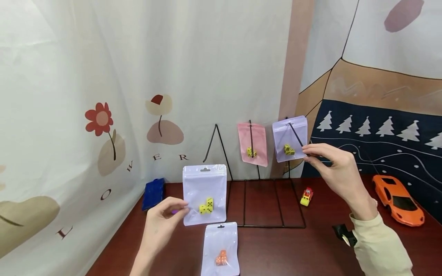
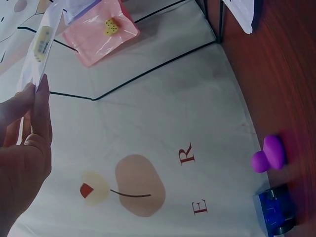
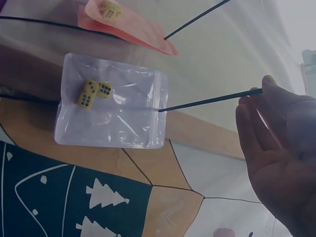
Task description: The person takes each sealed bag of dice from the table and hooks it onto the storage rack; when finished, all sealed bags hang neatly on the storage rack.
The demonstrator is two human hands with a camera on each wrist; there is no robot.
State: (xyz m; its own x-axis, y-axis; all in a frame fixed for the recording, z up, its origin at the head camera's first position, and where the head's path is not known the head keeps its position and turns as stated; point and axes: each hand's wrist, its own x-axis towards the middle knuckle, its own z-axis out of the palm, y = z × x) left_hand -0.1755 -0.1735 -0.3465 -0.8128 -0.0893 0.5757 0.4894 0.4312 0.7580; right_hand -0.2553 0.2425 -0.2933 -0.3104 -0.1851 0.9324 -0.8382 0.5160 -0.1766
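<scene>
My left hand pinches the left edge of a pale zip bag with yellow dice inside, held upright in front of a black wire rack. In the left wrist view this bag is seen nearly edge-on. Thumb and fingers of my right hand pinch the tip of the rack's right prong. A lavender bag of yellow dice hangs on that prong. On the middle prong hangs a pink bag, also with yellow dice. The left prong carries no bag.
Another pale bag, with orange dice, lies at the table's front. An orange toy car and a small red-yellow toy car stand right. A blue object and a purple object sit left. Printed cloth hangs behind.
</scene>
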